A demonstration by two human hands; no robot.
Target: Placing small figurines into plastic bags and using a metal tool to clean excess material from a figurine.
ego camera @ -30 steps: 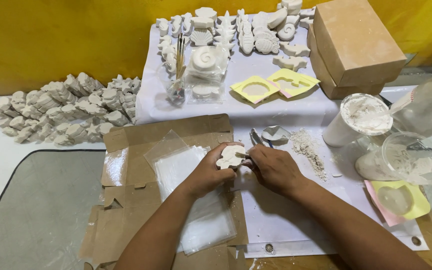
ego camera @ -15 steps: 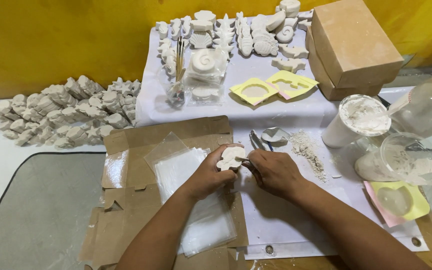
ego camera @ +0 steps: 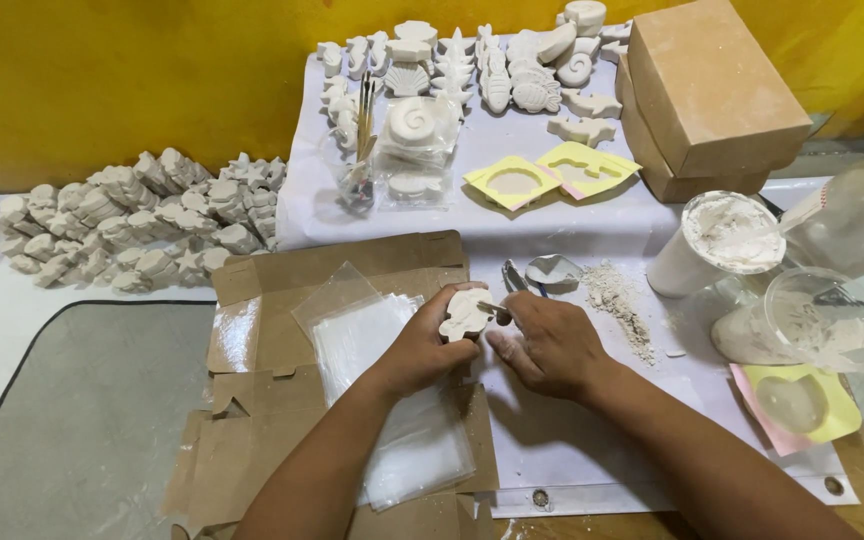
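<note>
So the left hand [ego camera: 422,345] is wrapped around a small white plaster figure [ego camera: 464,312], holding it just above the flattened cardboard [ego camera: 282,300] mid-table. The right hand [ego camera: 550,345] sits right beside it at 3 o'clock, pinching a thin tool [ego camera: 493,307] against the figure's edge. Clear plastic bags [ego camera: 382,370] lie underneath, and a powder pile [ego camera: 617,295] sits off at 2 o'clock.

Small white plaster cast figure [ego camera: 465,312], flat, lobed outline, held tilted above clear plastic sheets, gripped at lower edge. Thin pale scraping tool [ego camera: 497,309], tip touching figure's right edge.
</note>
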